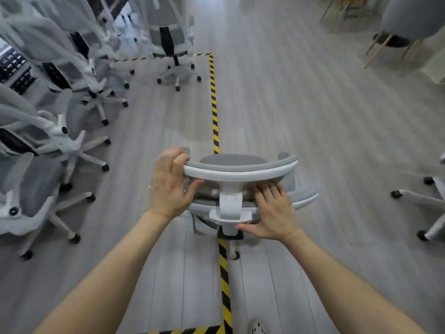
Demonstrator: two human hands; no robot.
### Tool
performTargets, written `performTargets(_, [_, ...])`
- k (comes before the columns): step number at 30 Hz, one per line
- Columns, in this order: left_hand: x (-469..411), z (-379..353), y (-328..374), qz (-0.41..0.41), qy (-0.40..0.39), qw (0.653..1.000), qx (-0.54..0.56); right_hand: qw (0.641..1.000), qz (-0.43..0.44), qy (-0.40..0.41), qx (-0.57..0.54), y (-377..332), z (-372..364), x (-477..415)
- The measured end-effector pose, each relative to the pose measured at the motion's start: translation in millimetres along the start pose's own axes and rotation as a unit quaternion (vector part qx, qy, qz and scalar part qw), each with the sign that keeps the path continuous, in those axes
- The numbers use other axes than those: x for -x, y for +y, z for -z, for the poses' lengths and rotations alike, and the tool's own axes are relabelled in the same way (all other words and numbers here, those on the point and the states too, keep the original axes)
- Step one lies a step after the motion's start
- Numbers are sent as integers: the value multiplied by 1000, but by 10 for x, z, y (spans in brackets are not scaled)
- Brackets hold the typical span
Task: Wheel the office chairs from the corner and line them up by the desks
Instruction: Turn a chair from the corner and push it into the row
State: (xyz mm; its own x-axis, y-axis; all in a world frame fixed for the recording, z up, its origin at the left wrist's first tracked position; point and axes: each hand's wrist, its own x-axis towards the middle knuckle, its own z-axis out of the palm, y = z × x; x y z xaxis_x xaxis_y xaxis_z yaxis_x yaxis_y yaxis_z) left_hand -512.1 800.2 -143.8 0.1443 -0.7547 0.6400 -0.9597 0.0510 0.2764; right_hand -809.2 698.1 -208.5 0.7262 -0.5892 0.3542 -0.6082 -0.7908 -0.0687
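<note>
A white office chair with grey mesh (240,172) stands right in front of me, seen from above and behind, over the yellow-black floor tape (214,109). My left hand (169,184) grips the left end of its curved headrest, fingers curled over the top and thumb under. My right hand (274,213) rests on the top of the backrest just right of the headrest bracket, fingers fairly straight and thumb against the bracket. One caster of this chair (234,255) shows below.
Several matching white chairs (72,145) crowd the left side inside the taped zone, one more (175,44) at the far end. Another chair's base (423,201) juts in at the right edge. Grey chairs with wooden legs (395,32) stand far right.
</note>
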Motion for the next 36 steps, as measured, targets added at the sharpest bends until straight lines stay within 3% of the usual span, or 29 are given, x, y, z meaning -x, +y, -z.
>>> performTargets(4, [804,322,-418,96,-29,995,-27,999,26,38,-5,-571,-105,-312])
performTargets(9, [1423,618,-1118,-33,-188,978,-79,999,36,37,9,-1375,-283,-608])
performTargets(13, [1307,842,-1791,-51,-243,959,-139,999,28,34,15,-1957,-422,-890])
performTargets(20, [1154,1132,-2833,-55,-249,954,-157,999,19,30,31,-2656,-754,-1629])
performTargets(28, [477,1001,-3881,-35,-261,953,-152,998,39,55,15,-2745,-1285,-2893])
performTargets(36, [-655,646,-5099,0,-336,917,-214,999,38,7,-15,-2665,-1866,-4566])
